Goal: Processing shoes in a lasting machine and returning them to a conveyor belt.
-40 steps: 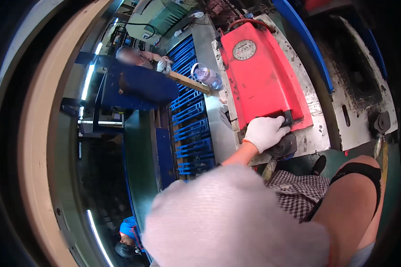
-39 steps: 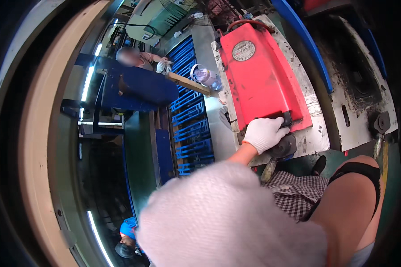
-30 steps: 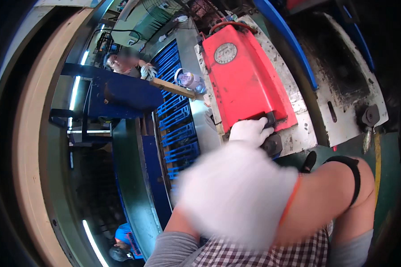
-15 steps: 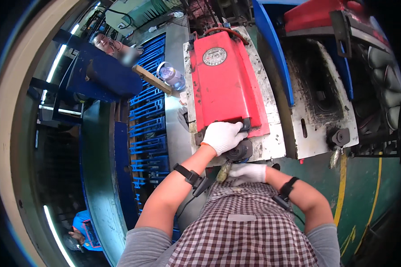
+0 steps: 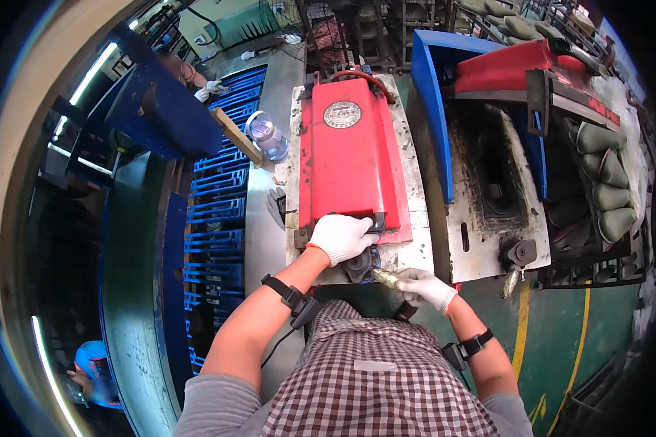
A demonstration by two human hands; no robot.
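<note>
A red box-shaped cover point(image 5: 350, 164) with a round pale label lies on a worn, whitish metal plate point(image 5: 418, 240). My left hand point(image 5: 340, 239), in a white knit glove, has its fingers closed round the black handle point(image 5: 377, 221) at the cover's near edge. Below that hand, a round black knob-like fitting point(image 5: 357, 266) sits at the plate's front edge. From it a lever grip point(image 5: 386, 277) wrapped in tan, shiny tape points to the right. My gloved right hand point(image 5: 424, 287) pinches the outer end of this grip, close before the apron.
A second machine point(image 5: 463, 226) with a sooty plate and raised red cover stands right. Left are blue slatted racks point(image 5: 215, 211) and a clear bottle point(image 5: 267, 136). Grey-green pads point(image 5: 608, 193) fill a rack far right. Two other people are partly visible at left.
The taped lever grip has swung from pointing toward me to pointing right. My right hand has moved out with it, while my left stays on the handle. The view has shifted slightly.
</note>
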